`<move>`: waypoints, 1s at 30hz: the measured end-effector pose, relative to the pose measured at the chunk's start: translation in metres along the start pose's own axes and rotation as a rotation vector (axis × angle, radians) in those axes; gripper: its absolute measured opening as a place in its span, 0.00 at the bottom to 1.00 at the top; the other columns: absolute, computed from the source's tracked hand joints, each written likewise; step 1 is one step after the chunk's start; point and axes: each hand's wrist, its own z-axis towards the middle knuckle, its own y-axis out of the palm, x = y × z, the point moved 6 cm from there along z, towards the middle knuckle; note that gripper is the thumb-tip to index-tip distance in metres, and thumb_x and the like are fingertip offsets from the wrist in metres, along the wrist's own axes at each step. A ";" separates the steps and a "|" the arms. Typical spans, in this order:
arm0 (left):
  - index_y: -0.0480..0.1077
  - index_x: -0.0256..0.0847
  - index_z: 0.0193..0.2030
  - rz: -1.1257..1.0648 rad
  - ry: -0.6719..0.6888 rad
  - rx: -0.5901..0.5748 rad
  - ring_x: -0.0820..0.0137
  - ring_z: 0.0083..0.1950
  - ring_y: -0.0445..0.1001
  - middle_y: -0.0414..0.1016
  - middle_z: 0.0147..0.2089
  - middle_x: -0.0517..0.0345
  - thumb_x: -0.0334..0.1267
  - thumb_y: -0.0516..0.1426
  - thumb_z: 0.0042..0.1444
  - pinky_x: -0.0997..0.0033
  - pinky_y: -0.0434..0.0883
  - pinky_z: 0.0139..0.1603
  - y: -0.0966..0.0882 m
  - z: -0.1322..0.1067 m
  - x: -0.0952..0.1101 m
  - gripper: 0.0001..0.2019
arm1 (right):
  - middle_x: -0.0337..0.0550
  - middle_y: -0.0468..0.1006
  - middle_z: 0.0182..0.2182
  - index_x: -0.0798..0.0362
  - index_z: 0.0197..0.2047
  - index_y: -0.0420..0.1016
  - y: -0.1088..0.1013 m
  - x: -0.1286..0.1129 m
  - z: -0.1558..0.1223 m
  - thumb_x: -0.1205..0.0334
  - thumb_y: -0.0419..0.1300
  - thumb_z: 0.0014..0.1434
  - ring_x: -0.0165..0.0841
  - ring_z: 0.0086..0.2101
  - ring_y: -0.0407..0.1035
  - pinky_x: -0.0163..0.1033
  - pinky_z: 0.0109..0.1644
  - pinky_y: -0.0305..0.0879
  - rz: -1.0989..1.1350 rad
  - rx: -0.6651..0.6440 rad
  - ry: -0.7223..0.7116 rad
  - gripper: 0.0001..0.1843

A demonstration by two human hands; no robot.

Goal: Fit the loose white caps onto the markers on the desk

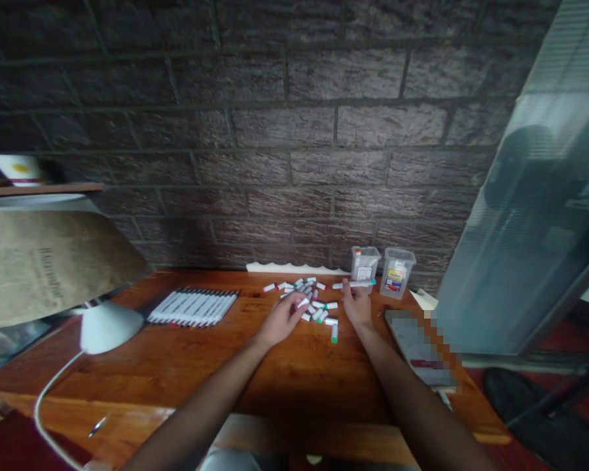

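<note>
From the head view, the left hand [282, 319] sits low over a loose heap of white-barrelled markers [310, 302] on a varnished wooden table [186, 366]. Its fingers [297, 309] are curled narrow and reach a white barrel at the heap's edge, but I cannot tell whether they grip it. The right hand [357, 306] is just beside the heap, in a narrow pinch, with its fingertips [347, 288] holding a green-capped marker [366, 283] that lies crosswise behind the hand. A pinch near the middle of a barrel seems the steadiest hold for pieces this slim, keeping the marker level and clear of its neighbours. Another green-capped marker [334, 333] lies at the heap's near edge.

To the left, a tidy row of markers [192, 307] lies side by side, with their ends lined up. Behind the hands, a clear plastic tub [364, 265] and a 2nd clear tub [397, 273] stand against a brick wall [294, 131]. A white desk lamp [108, 327] and a sheet of brown paper [39, 261] are at far left. A pixelated object [419, 347] on the right is impossible to make out.
</note>
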 end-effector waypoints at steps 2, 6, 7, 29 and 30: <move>0.69 0.39 0.49 -0.005 -0.002 0.011 0.69 0.43 0.74 0.76 0.44 0.53 0.47 0.52 0.64 0.71 0.70 0.47 0.000 0.000 0.001 0.15 | 0.51 0.81 0.35 0.56 0.43 0.75 0.018 0.001 -0.006 0.40 0.51 0.59 0.40 0.36 0.77 0.42 0.41 0.72 0.119 -0.143 -0.037 0.28; 0.68 0.39 0.51 -0.008 -0.004 0.046 0.68 0.44 0.74 0.76 0.46 0.52 0.46 0.51 0.65 0.70 0.71 0.48 -0.003 -0.001 0.003 0.15 | 0.48 0.80 0.42 0.52 0.57 0.66 0.054 -0.011 -0.024 0.43 0.51 0.61 0.36 0.38 0.78 0.41 0.43 0.75 0.362 -0.390 -0.068 0.28; 0.67 0.39 0.51 0.000 0.004 0.062 0.68 0.45 0.74 0.76 0.47 0.51 0.46 0.51 0.66 0.69 0.71 0.49 -0.004 -0.001 0.004 0.15 | 0.47 0.80 0.43 0.51 0.58 0.65 0.055 -0.015 -0.027 0.44 0.50 0.62 0.35 0.40 0.78 0.41 0.46 0.74 0.384 -0.374 -0.089 0.27; 0.69 0.39 0.44 0.802 -0.610 0.276 0.50 0.62 0.64 0.68 0.58 0.40 0.44 0.48 0.66 0.38 0.60 0.60 -0.137 -0.143 -0.051 0.13 | 0.48 0.79 0.40 0.53 0.49 0.71 0.020 -0.023 -0.028 0.45 0.51 0.61 0.35 0.35 0.75 0.38 0.40 0.70 0.115 -0.117 -0.186 0.22; 0.69 0.38 0.44 0.799 -0.628 0.235 0.53 0.57 0.67 0.71 0.53 0.41 0.44 0.48 0.66 0.42 0.63 0.58 -0.140 -0.148 -0.057 0.14 | 0.48 0.79 0.40 0.53 0.49 0.71 0.021 -0.022 -0.028 0.45 0.51 0.61 0.35 0.33 0.75 0.39 0.38 0.70 0.118 -0.121 -0.170 0.23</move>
